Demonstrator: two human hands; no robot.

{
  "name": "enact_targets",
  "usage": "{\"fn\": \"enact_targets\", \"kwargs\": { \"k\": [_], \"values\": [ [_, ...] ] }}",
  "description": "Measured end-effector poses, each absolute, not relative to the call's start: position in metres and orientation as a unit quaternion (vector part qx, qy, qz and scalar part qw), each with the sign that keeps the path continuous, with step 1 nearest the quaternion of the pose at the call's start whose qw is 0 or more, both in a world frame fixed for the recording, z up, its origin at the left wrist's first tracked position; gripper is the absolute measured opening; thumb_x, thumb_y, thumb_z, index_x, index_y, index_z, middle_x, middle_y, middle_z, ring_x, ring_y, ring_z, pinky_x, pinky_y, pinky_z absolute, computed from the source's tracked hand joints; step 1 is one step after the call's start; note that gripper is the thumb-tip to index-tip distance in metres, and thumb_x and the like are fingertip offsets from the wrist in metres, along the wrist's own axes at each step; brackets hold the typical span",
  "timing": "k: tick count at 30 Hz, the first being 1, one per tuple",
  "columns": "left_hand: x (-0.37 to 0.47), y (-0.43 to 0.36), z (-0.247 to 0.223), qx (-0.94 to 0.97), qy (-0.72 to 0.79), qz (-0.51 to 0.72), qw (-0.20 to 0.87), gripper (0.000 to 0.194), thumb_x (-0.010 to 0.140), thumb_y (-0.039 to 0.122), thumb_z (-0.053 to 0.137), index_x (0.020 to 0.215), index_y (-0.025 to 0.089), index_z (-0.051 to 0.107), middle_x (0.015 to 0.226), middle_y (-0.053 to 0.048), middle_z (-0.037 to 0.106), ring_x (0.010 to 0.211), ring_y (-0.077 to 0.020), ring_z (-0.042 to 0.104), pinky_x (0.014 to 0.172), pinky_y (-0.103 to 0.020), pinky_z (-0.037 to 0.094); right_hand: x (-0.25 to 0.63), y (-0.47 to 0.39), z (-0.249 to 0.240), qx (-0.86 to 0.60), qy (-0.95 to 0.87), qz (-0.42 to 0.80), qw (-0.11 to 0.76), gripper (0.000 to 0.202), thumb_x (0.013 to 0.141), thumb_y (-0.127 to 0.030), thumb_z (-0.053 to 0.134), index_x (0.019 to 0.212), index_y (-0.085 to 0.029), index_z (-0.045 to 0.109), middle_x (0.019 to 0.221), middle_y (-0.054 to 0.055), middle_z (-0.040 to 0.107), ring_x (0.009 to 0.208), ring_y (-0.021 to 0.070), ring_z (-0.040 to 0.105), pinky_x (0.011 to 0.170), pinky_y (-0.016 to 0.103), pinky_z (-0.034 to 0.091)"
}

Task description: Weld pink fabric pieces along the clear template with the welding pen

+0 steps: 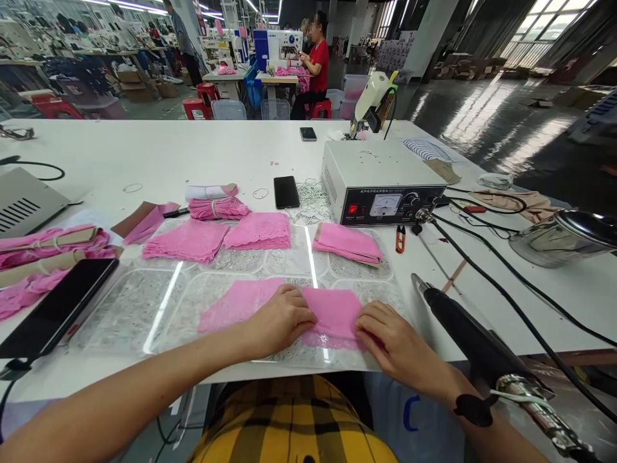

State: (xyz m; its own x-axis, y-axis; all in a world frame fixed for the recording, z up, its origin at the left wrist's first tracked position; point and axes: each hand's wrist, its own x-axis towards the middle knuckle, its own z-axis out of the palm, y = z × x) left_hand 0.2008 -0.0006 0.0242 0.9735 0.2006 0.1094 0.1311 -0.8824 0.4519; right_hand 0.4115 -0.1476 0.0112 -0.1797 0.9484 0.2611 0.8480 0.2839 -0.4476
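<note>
A small pink fabric piece [333,312] lies on the clear plastic mat [176,321], with a lacy strip showing along its near edge. My left hand [284,319] pinches its left edge, fingers curled closed. At the opposite edge, my right hand [389,339] has thumb and fingers closed on the same piece. Another pink lace piece [231,305] lies flat, partly behind my left hand. Beyond my hands are a pink lace stack [186,240], a scalloped pink stack [259,230] and a folded pink bundle [348,243].
A black handheld tool [475,334] with a metal tip rests right of my right hand, its cable running to a white control box [380,183]. A black phone [286,192], orange snips [400,239] and a glass jar [562,238] are nearby. A black tablet [58,305] stands left.
</note>
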Motion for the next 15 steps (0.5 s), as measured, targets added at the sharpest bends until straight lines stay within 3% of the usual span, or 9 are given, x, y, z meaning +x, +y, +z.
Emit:
{"fn": "enact_targets", "kwargs": {
  "k": [10, 15],
  "values": [
    [0.205, -0.005, 0.029, 0.969, 0.1, 0.073, 0.214, 0.023, 0.089, 0.013, 0.055, 0.068, 0.017, 0.063, 0.069, -0.001, 0.062, 0.074, -0.0158, 0.055, 0.086, -0.034, 0.034, 0.413, -0.15, 0.014, -0.595, -0.757, 0.115, 0.243, 0.013, 0.089, -0.01, 0.049, 0.082, -0.019, 0.056, 0.082, 0.005, 0.061, 0.078, 0.0177, 0.054, 0.071, 0.034, 0.048],
    [0.209, -0.004, 0.034, 0.959, 0.13, 0.073, 0.24, 0.02, 0.087, 0.011, 0.054, 0.072, 0.017, 0.066, 0.067, -0.001, 0.064, 0.068, -0.0152, 0.056, 0.078, -0.03, 0.038, 0.402, -0.148, 0.023, -0.602, -0.747, 0.09, 0.268, 0.013, 0.086, -0.02, 0.06, 0.098, -0.02, 0.058, 0.094, 0.007, 0.064, 0.089, 0.0211, 0.057, 0.076, 0.037, 0.051]
  ]
}}
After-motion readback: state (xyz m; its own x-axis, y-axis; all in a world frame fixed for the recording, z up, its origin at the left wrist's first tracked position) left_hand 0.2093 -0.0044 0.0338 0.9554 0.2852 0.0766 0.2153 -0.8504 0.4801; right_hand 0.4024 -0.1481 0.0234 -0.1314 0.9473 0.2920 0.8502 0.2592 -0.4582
